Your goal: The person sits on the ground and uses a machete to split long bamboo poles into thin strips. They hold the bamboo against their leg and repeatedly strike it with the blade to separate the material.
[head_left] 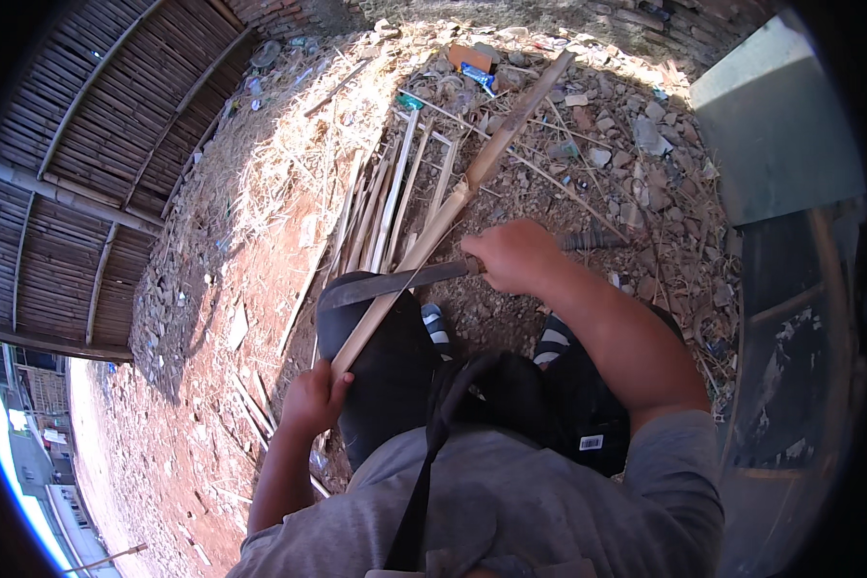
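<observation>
A long split bamboo strip (437,222) slants from above my left knee toward the rubble at the far right, with a node partway along it. My left hand (313,399) is closed around its near end. In my right hand (515,255) is the handle of a machete (380,289). The broad, dark blade points left and crosses the bamboo strip over my left knee. Beyond that knee, several thin bamboo strips (383,207) lie side by side on the ground, close to the held strip.
A bamboo-slat wall (67,125) stands on the left, and a grey-green panel (780,120) on the right. Stones and rubble (636,183) cover the far right ground. A blue wrapper (478,75) lies near the back brick wall (636,34). Striped footwear (436,328) shows between my knees.
</observation>
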Tool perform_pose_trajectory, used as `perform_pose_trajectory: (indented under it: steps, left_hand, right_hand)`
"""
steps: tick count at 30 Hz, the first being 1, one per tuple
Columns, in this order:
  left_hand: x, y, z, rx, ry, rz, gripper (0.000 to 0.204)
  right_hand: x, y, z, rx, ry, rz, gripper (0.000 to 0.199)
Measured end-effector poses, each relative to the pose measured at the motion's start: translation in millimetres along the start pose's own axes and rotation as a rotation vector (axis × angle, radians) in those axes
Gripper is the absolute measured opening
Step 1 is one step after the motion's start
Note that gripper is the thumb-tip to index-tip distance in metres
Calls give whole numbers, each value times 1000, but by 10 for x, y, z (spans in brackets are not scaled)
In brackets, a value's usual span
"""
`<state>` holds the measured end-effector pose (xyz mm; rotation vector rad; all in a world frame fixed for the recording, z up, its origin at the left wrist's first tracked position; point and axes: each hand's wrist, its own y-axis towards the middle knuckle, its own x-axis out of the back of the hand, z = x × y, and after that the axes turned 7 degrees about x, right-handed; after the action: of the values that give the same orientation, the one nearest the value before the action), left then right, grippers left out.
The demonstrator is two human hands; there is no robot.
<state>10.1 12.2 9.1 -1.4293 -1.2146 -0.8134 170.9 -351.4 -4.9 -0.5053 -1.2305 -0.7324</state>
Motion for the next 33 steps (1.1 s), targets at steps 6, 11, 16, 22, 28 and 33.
perform_pose_trajectory:
  steps: [6, 11, 16, 22, 28, 33]
  left_hand:
    - [10, 34, 9, -13, 82, 0, 41]
    - [52, -27, 20, -27, 62, -3, 40]
    - [2, -21, -7, -49, 27, -29, 38]
    - [12, -32, 19, -31, 20, -19, 39]
    - [12, -34, 14, -24, 26, -24, 38]
    - [41, 3, 17, -76, 43, -24, 37]
  right_hand:
    - [-58, -176, -628, -428, 68, -31, 15]
    - [-61, -46, -763, -437, 214, -54, 32]
    - [-116, -99, -743, -528, 673, 86, 56]
    - [106, 15, -199, -144, 157, 106, 35]
    - [-94, 45, 186, 12, -72, 101, 20]
    - [22, -84, -737, -438, 28, -67, 23]
